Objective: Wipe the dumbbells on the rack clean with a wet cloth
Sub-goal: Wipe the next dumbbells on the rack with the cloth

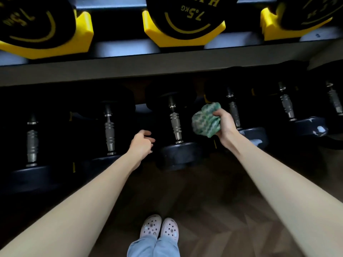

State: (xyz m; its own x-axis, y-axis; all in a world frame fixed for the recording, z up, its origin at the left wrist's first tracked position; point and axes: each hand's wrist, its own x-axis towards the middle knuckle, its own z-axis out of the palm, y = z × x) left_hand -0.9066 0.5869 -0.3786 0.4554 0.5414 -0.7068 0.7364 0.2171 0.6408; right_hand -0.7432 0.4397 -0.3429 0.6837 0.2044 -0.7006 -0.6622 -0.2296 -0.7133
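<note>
A row of several black dumbbells with steel handles lies on the dark lower shelf of the rack. The middle dumbbell (175, 127) points its near head at me. My right hand (223, 123) grips a bunched green patterned cloth (206, 120) just right of that dumbbell's handle, apart from it. My left hand (142, 143) hovers with loosely curled fingers just left of the same dumbbell's near head and holds nothing. On the upper shelf sit black 7.5 kg dumbbells (187, 15) in yellow cradles.
The grey front rail (130, 69) of the upper shelf overhangs the lower row. More dumbbells lie at left (109, 130) and right (235, 112). Below is dark wood flooring (213, 210), with my feet in pale clogs (159, 229).
</note>
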